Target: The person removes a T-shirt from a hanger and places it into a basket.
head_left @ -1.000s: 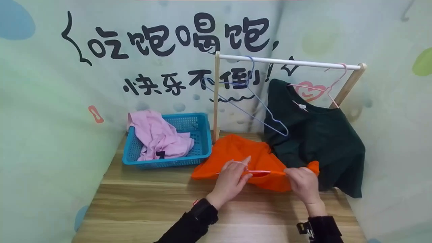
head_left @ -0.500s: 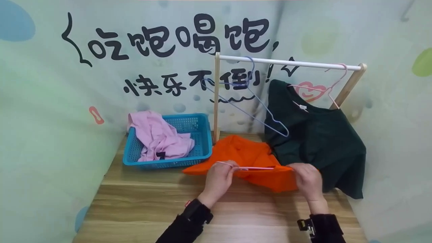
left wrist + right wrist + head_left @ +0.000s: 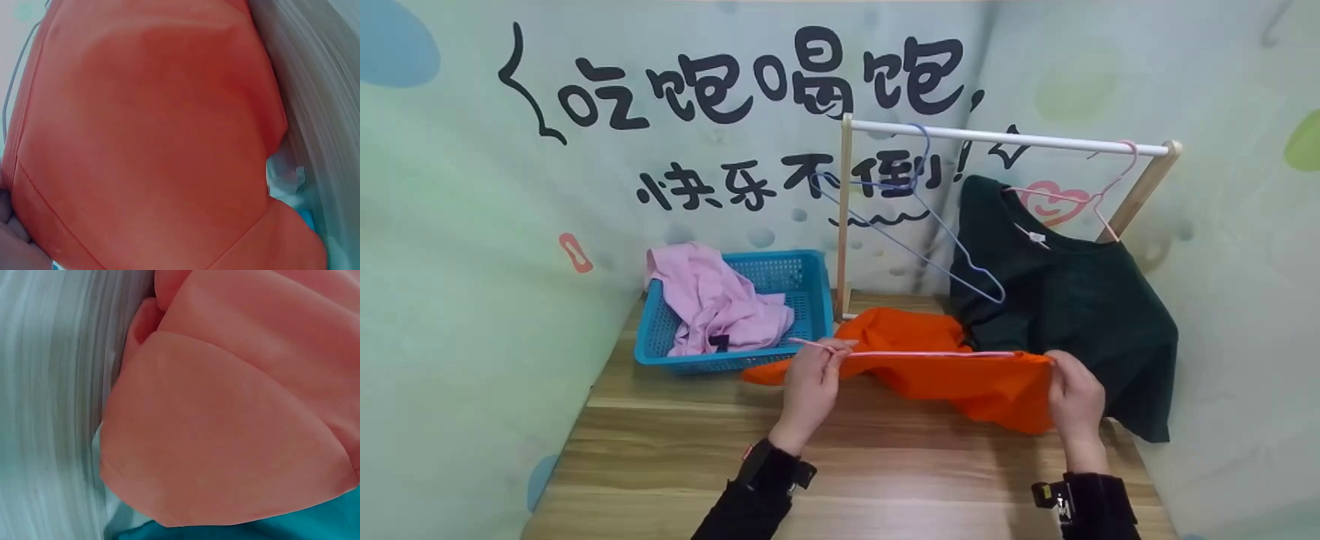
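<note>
An orange shirt [image 3: 975, 382] is stretched between my hands above the front of the table, its back part lying crumpled by the rack. A pink clothes hanger [image 3: 930, 353] runs along its upper edge, partly inside the cloth. My left hand [image 3: 810, 382] pinches the hanger together with the shirt's edge, and a pink end pokes out to the left above the fingers. At the other end, my right hand [image 3: 1076, 397] grips the shirt's shoulder area. The wrist views are mostly filled by orange cloth; left fingers [image 3: 17, 228] show at the edge of the left one.
A blue basket [image 3: 735, 361] with a pink garment [image 3: 720, 307] stands at the left. Behind the shirt is a rack with a white rail [image 3: 1005, 138]. It carries a bare blue hanger [image 3: 952, 244] and a dark green T-shirt [image 3: 1072, 315] on a pink hanger [image 3: 1099, 196].
My left hand has moved left and up, from lying on the shirt to pinching the hanger. My right hand has shifted right, drawing the shirt's front edge wider and higher.
</note>
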### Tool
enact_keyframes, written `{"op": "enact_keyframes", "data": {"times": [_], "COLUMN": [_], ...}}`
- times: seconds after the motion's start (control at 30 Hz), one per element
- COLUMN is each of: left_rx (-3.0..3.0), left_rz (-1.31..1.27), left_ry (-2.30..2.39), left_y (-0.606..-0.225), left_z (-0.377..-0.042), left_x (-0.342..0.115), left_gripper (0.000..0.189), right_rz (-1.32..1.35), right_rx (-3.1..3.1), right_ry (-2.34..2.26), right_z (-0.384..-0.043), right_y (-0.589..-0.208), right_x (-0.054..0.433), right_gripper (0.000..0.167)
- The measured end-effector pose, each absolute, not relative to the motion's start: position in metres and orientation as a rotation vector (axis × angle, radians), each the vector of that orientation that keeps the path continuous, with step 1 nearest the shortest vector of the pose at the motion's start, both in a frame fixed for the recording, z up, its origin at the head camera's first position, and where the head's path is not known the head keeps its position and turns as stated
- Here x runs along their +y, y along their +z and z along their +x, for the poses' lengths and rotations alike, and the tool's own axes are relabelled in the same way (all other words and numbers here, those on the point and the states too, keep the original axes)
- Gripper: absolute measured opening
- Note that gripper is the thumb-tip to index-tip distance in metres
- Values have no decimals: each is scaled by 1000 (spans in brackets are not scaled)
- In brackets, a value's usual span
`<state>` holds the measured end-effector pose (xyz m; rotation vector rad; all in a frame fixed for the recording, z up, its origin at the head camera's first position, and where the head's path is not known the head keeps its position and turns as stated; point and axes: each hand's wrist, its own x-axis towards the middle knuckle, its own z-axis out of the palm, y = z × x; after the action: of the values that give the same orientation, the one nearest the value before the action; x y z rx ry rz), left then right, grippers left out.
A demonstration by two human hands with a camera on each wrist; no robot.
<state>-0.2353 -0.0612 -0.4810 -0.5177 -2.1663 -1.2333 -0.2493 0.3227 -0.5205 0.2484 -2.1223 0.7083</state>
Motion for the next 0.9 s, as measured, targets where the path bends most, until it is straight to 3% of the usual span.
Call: {"op": "enact_keyframes", "data": {"times": [0.27,0.5,0.6,0.73,0.9], "left_rx": [-2191,-2297,-2325,-2375,-2427], "left_rz": [-443,-435,-432,-446,-445], "left_ry": [-1249,-1091,-1068,-1047,-1036], "left_y": [-489,-495,-497,-494,-491], "left_z": [-235,-233,-232,-229,-226], "left_x": [-60,-56,-53,-46,-40], "left_gripper": [13,12,11,12,16], "right_rz": [292,593,722,844,919], "right_rx": [-2334,-2453,-2420,-2357,-2252], "right_ry": [716,831,766,641,532], "right_z": [-254,-263,-263,-264,-266], "right_y": [-527,-515,-510,-506,-510], "right_x": [303,287,280,267,256], "right_gripper": [13,53,60,54,28]}}
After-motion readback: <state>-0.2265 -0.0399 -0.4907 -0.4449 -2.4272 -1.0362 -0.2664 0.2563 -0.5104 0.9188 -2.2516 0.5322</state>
